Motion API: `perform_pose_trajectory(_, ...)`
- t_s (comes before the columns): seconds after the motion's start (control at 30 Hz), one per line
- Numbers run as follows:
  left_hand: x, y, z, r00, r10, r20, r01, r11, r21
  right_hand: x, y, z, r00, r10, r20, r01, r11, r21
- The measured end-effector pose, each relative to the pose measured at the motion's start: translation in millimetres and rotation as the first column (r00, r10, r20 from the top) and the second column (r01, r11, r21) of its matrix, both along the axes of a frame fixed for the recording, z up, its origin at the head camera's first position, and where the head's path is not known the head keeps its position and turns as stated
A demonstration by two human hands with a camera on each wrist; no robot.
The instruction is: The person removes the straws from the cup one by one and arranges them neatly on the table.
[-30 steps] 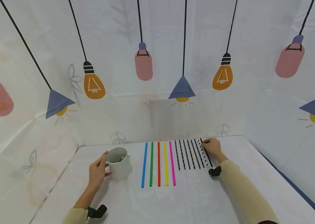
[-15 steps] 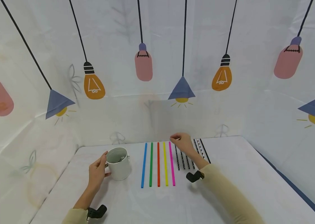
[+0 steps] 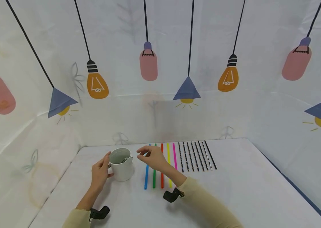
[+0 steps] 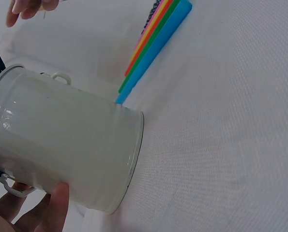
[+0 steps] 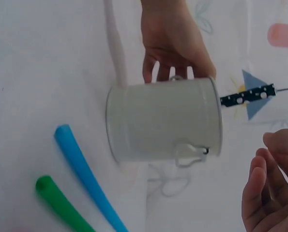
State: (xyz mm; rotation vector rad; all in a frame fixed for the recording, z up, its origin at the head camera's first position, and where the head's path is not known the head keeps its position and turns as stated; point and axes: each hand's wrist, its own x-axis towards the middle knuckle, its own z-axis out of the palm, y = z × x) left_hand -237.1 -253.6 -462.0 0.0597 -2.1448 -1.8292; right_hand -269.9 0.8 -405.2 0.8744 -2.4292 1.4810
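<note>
A small off-white metal bucket (image 3: 123, 172) with side loops stands upright on the table. My left hand (image 3: 99, 172) holds it from the left, thumb by the rim and fingers against its wall. From its mouth a black straw with white dots (image 5: 248, 95) sticks out. My right hand (image 3: 155, 158) hovers just right of the bucket, fingers loosely bent, with nothing visible between thumb and fingers. Beneath that hand and forearm lie a blue straw (image 3: 146, 179), a green straw (image 3: 154, 180), an orange-red straw (image 3: 162, 182) and a yellow straw (image 3: 168, 152), partly covered.
A pink straw (image 3: 174, 155) lies right of the yellow one. Farther right, several black dotted straws (image 3: 193, 156), a black-and-white striped straw (image 3: 208, 155) and a plain black straw (image 3: 211, 155) lie in a row on the white table (image 3: 251, 183). A printed sheet (image 3: 163, 120) hangs behind.
My right hand has swept left from the black straws, across the coloured ones, to beside the bucket. My left hand keeps its hold on the bucket.
</note>
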Motion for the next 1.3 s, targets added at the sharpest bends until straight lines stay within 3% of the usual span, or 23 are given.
perform_pose_trajectory(0.13, -0.6, 0.0, -2.5, 1.000, 0.004, 0.007, -0.004, 1.000, 0.000, 5.7, -18.2, -3.7, 0.998, 0.062, -0.001, -0.062, 0.998, 0.008)
perform_pose_trajectory(0.23, 5.2, 3.5, 6.1, 1.000, 0.005, -0.004, -0.005, 1.000, 0.003, 8.4, -28.5, -5.5, 0.995, 0.099, -0.005, -0.099, 0.995, 0.004)
perform_pose_trajectory(0.37, 14.4, 10.2, 22.1, 0.999, 0.004, -0.033, -0.004, 1.000, -0.011, 7.1, -39.5, -9.6, 0.991, 0.111, -0.077, -0.110, 0.994, 0.015)
perform_pose_trajectory(0.47, 16.9, 11.8, 25.7, 0.999, 0.006, -0.038, -0.007, 1.000, -0.013, 6.3, -44.8, -12.9, 0.987, 0.107, -0.118, -0.105, 0.994, 0.023)
perform_pose_trajectory(0.67, 8.8, 4.8, 9.9, 1.000, -0.006, -0.023, 0.006, 1.000, 0.010, 8.9, -52.6, -15.6, 0.987, 0.112, -0.111, -0.112, 0.994, 0.004)
perform_pose_trajectory(0.83, -1.2, 0.6, -3.7, 0.999, 0.014, -0.044, -0.014, 1.000, -0.013, 11.2, -58.0, -13.5, 0.982, 0.103, -0.158, -0.106, 0.994, -0.013)
perform_pose_trajectory(1.3, -4.9, 0.4, -4.2, 0.999, 0.035, -0.025, -0.036, 0.999, -0.015, 31.9, -20.7, 26.4, 0.989, 0.133, -0.066, -0.142, 0.974, -0.177)
